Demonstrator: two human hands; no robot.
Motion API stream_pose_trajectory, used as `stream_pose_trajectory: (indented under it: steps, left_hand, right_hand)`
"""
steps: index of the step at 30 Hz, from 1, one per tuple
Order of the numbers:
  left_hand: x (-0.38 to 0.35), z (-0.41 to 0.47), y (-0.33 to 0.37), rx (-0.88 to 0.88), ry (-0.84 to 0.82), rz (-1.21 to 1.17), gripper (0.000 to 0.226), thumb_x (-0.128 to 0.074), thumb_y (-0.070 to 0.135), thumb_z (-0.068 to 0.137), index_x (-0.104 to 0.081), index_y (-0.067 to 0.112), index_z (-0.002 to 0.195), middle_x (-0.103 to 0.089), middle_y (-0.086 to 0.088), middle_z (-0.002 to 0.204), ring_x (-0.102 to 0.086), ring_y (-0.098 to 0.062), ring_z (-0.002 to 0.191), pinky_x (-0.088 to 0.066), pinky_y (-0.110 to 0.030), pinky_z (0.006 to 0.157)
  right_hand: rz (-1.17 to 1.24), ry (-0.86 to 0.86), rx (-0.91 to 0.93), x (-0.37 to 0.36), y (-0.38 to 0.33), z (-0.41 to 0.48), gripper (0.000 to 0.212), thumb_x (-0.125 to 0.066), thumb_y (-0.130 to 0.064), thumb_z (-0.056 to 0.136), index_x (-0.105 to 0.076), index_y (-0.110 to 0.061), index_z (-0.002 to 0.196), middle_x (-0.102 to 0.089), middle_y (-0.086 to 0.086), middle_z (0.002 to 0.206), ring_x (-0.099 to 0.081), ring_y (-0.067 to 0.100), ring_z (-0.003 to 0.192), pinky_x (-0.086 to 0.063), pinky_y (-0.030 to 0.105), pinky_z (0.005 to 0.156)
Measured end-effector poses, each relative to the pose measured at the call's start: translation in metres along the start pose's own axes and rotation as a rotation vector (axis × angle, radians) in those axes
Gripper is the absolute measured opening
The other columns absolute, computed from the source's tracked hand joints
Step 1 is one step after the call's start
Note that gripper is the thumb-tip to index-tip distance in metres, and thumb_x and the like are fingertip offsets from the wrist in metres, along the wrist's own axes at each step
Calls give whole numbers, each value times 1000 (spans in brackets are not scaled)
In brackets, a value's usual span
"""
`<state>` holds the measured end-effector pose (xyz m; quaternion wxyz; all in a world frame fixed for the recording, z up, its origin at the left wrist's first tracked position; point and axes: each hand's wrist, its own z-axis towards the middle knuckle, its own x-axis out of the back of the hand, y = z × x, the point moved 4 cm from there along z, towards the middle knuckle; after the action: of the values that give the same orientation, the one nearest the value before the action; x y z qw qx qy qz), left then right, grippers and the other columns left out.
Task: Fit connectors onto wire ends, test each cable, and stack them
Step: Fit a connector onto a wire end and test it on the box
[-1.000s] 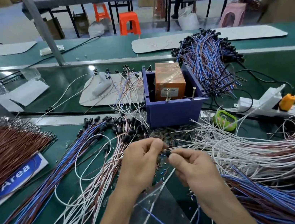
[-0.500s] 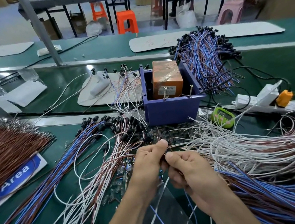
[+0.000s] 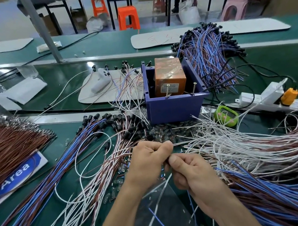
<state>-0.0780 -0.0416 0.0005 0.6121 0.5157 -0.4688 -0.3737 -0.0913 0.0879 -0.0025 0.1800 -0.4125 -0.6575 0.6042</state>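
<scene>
Both pinching one white wire, left hand beside right hand, cable bundles crowding either side

The blue-and-white printed sign lying on the green tabletop reads "Area"; the orange box's label is illegible.

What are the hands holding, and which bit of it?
The left hand and right hand both pinch a thin cable near its end, where the fingertips meet. The tip itself is hidden by the fingers.
</scene>
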Motion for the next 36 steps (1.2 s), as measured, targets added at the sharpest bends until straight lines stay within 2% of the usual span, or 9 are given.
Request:
stream_pose_trajectory:
  steps: [3, 7, 12, 14, 22, 24, 30, 33, 36]
  left_hand:
    - [-13, 1, -11, 186, -16, -381, 49, -62, 32, 92, -51, 18, 46, -43, 1, 41, -35, -11, 40, -33, -20, 46]
    - [-20, 3, -12, 257, -12, -470, 43, -63, 32, 88, -51, 14, 51, -40, 0, 42, -34, -12, 42, -30, -27, 49]
    - [2, 2, 5, -66, 68, 160, 57, -62, 30, 98, -56, 12, 45, -50, 4, 40, -41, -7, 38, -34, -21, 45]
    - [6, 2, 11, -133, 81, 246, 53, -62, 34, 96, -59, 12, 48, -53, 3, 41, -44, -5, 38, -36, -19, 44]
    - [-16, 3, -11, 298, 72, -534, 51, -55, 18, 102, -43, 13, 53, -37, -2, 43, -33, -12, 40, -32, -23, 43]
    - [-10, 6, -8, 251, 81, -424, 53, -57, 19, 102, -44, 13, 51, -37, -3, 42, -31, -13, 40, -29, -24, 44]
    - [16, 6, 20, -226, 141, 369, 50, -60, 39, 95, -62, 14, 52, -59, 3, 48, -52, -10, 42, -38, -18, 45]
    - [15, 5, 19, -223, 128, 343, 48, -61, 38, 95, -63, 16, 52, -60, 3, 48, -52, -8, 43, -39, -17, 46]
    - [7, 6, 5, -8, 79, -53, 57, -61, 26, 101, -59, 16, 45, -53, 1, 43, -44, -11, 42, -36, -23, 47]
  right_hand:
    - [-17, 37, 9, 2, -2, 4, 40, -54, -19, 103, -71, -17, 67, -30, 0, 50, -20, 10, 46, -18, 20, 45]
    - [6, 57, 11, 4, 1, 6, 42, -51, -15, 105, -71, -16, 68, -30, -2, 48, -21, 9, 45, -19, 21, 46]
    - [-3, 53, -11, 6, 5, 6, 33, -56, -18, 102, -72, -14, 74, -28, 0, 53, -19, 12, 50, -11, 33, 54]
    - [9, 36, -19, 6, 3, 5, 29, -57, -21, 100, -72, -11, 77, -28, -1, 54, -19, 11, 50, -11, 33, 54]
    - [-65, 33, 14, 2, -9, 12, 39, -53, -13, 104, -69, -12, 68, -31, -2, 50, -23, 10, 48, -21, 22, 48]
    - [-49, 51, 9, 2, -7, 14, 40, -54, -13, 104, -70, -14, 67, -30, -1, 51, -22, 11, 48, -20, 23, 48]
    - [-22, 1, -5, 4, -6, 15, 28, -62, -28, 95, -72, -15, 72, -31, 1, 57, -19, 12, 52, -11, 33, 55]
    - [-5, -27, -16, 4, -6, 13, 27, -63, -31, 93, -72, -15, 72, -29, -3, 54, -18, 11, 50, -13, 28, 52]
    - [-45, -10, -7, 3, -8, 14, 36, -57, -18, 103, -70, -16, 69, -31, -6, 49, -22, 8, 45, -20, 21, 47]
